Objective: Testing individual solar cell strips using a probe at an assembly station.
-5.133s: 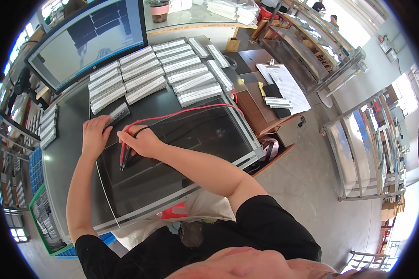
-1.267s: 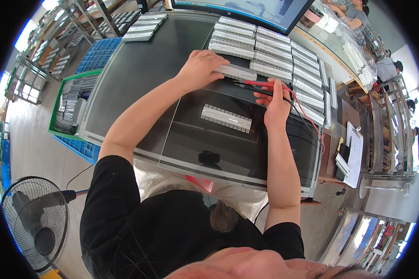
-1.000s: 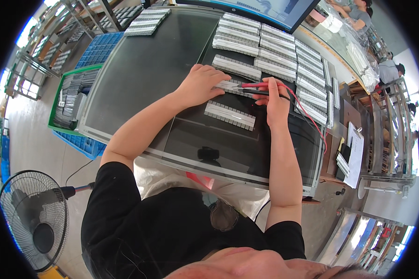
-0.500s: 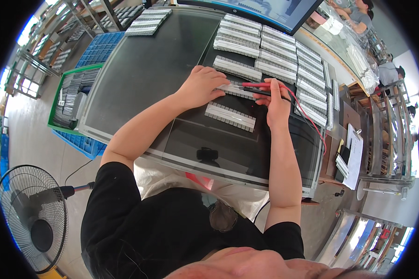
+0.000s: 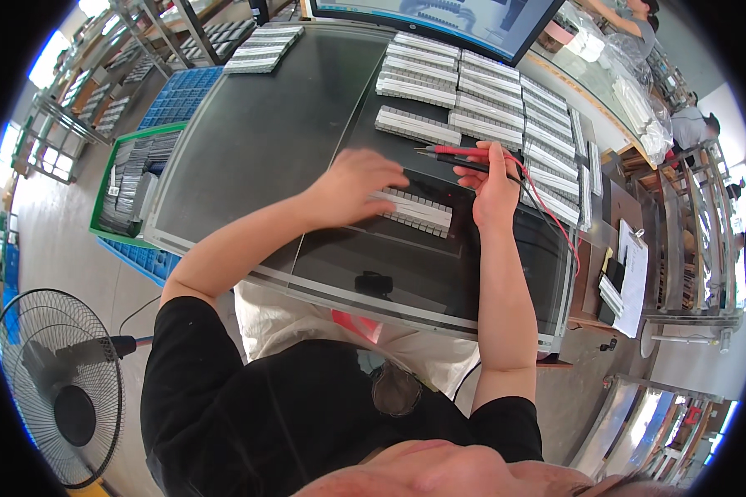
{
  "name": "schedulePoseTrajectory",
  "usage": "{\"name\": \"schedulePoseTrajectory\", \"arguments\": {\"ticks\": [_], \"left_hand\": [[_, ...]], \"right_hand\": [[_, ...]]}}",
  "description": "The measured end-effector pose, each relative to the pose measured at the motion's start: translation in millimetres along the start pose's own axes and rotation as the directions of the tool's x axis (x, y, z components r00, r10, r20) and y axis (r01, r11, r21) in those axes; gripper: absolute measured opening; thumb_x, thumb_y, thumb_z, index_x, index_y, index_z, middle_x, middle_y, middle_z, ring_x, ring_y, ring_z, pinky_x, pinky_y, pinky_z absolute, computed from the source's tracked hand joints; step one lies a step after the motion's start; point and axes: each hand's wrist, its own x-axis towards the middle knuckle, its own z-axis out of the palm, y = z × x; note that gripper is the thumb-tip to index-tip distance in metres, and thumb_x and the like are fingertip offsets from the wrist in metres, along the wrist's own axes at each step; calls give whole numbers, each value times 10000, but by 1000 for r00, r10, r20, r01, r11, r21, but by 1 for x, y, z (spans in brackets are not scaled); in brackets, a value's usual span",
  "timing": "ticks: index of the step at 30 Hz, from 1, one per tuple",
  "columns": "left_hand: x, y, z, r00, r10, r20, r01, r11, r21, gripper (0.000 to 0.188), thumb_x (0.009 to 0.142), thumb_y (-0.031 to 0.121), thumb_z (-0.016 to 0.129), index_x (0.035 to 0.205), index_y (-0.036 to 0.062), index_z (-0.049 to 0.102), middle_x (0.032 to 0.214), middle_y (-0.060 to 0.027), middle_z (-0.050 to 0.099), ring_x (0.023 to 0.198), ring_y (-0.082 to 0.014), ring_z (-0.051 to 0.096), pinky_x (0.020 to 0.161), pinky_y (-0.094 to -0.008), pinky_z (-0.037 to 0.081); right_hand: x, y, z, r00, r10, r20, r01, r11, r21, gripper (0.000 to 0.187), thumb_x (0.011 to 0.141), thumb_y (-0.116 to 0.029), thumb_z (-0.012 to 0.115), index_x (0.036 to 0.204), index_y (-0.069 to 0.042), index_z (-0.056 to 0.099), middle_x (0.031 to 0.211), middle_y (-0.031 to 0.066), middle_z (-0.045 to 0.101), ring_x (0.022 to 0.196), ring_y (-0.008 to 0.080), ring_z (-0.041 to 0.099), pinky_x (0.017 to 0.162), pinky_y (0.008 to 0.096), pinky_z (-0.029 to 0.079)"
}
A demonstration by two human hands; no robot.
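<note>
My left hand (image 5: 356, 189), a little blurred, hovers at the left end of a pale grey-white segmented strip (image 5: 420, 214) lying flat on the dark tabletop. Its thumb and fingers are apart, and I cannot tell whether they touch the strip. A red test probe (image 5: 462, 151) and a black test probe (image 5: 456, 161) are pinched together in my right hand (image 5: 493, 186). Their metal tips point left, above bare dark tabletop and clear of the strips. Just beyond them lies another segmented strip (image 5: 417, 126).
Rows of similar strips (image 5: 489, 112) cover the far right of the table, below a monitor (image 5: 472, 25). More strips (image 5: 264, 50) lie at the far left. A green-rimmed crate (image 5: 99, 195) and a fan (image 5: 62, 398) stand left; a clipboard (image 5: 630, 277) lies right.
My left hand has left the strip under the probe tips and come nearer, to the front strip. That middle strip no longer shows there. My right hand stays nearly in place with both probes.
</note>
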Motion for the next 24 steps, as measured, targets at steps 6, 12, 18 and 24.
{"name": "schedulePoseTrajectory", "arguments": {"ticks": [6, 12, 18, 24], "left_hand": [[45, -47, 2, 973, -152, -175, 190, 955, 226, 391, 752, 242, 624, 1117, 146, 522, 1218, -20, 469, 1141, -214, 388, 920, -397, 314], [59, -68, 4, 986, -161, -40, 166, 969, 181, 383, 749, 221, 630, 1111, 151, 527, 1114, -9, 531, 1093, -206, 437, 922, -381, 304], [40, -46, 1, 988, -51, -146, 78, 979, 188, 373, 731, 200, 643, 1084, 143, 540, 1058, -6, 556, 1056, -200, 461, 911, -375, 310], [20, -33, 12, 988, -116, -100, 124, 989, 77, 363, 715, 201, 641, 1062, 152, 545, 1057, 4, 562, 1044, -203, 461, 904, -370, 311]], "right_hand": [[-1, 1, 1, 1000, 22, 7, -22, 998, -62, 289, 892, -282, 457, 952, -11, 537, 789, 100, 578, 598, 192, 609, 461, 240, 463], [-3, 1, 3, 998, 65, 11, -64, 992, -107, 289, 892, -285, 455, 958, -17, 540, 789, 91, 579, 614, 188, 609, 467, 239, 460], [-3, -1, 4, 1000, -1, -8, 1, 998, -65, 302, 885, -292, 471, 957, -5, 533, 790, 95, 559, 593, 179, 607, 463, 231, 458], [-3, 0, 5, 999, 47, 4, -46, 982, -185, 297, 884, -293, 476, 951, -11, 541, 787, 91, 558, 582, 174, 605, 461, 228, 452]]}}
